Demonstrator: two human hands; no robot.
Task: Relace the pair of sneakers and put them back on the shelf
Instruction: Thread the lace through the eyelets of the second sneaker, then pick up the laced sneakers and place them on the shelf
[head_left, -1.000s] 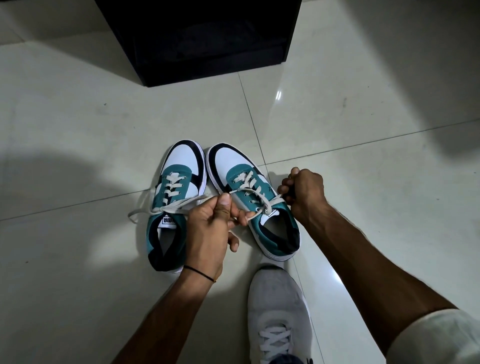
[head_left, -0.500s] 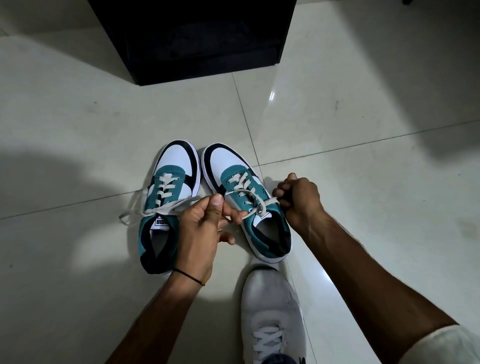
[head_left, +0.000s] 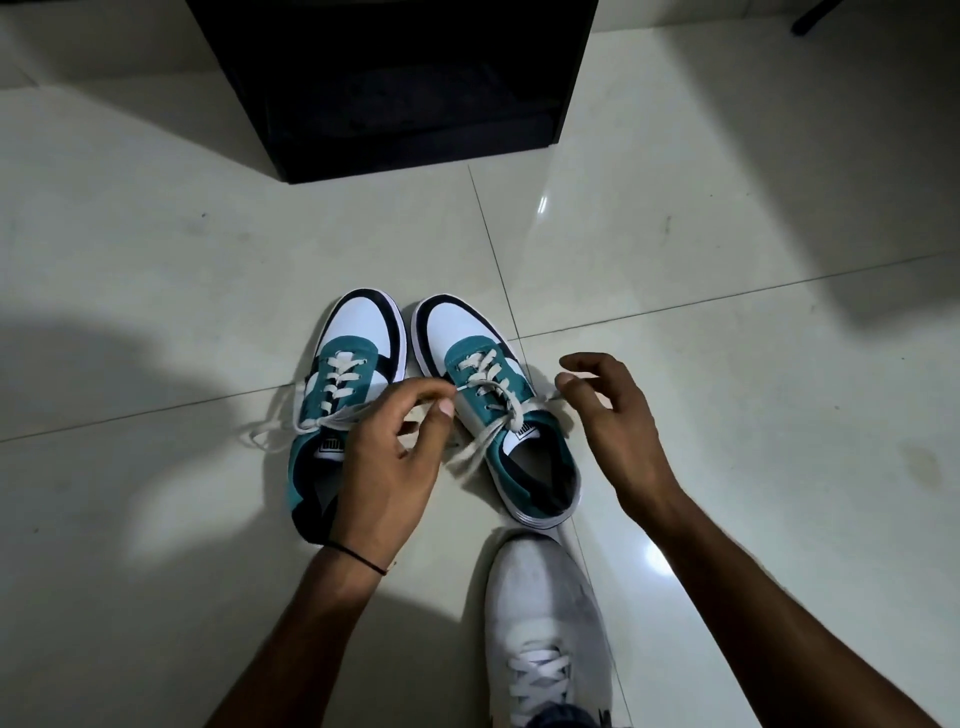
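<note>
Teal, white and black, the two sneakers sit side by side on the pale tiled floor (head_left: 156, 312), toes pointing away from you toward the black shelf unit (head_left: 395, 83). Your left hand (head_left: 384, 467) hovers over the heel half of the left sneaker (head_left: 358, 332) and reaches across the gap toward the other shoe, thumb and forefinger pinched together on the tip of one end of its white lace (head_left: 493, 395). That lace is threaded through the eyelets of the right sneaker (head_left: 457, 327) and crosses near the tongue, with a loose stretch trailing down beside the shoe (blurred, so its exact path is hard to follow). Your right hand (head_left: 613, 415) is just beside the right sneaker's outer edge, fingers spread and half curled; its forefinger and thumb meet the other lace end, though you cannot tell whether they grip it or only touch it. The left sneaker is laced too, its ends lying loose on the tile. A thin black band (head_left: 358, 555) circles your left wrist. Your own grey shoe (head_left: 540, 613) stands just behind the right sneaker's heel.
</note>
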